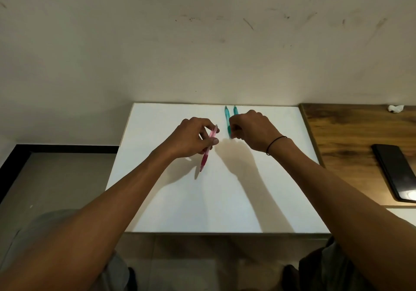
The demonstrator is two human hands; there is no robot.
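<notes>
Scuffed pale wall (202,54) rises behind a white tabletop (281,189) in the head view. The left hand (191,139) pinches a pink pen (206,157) between thumb and curled fingers, lifted off the surface, its tip slanting down below the hand. Just right of it, the right hand (254,130) is curled, knuckles up, over the near ends of two teal pens (227,117) lying side by side, which stick out beyond its fingers; whether it grips them cannot be told. Well right of that hand, a black phone (396,173) lies on a wooden desk (349,133).
</notes>
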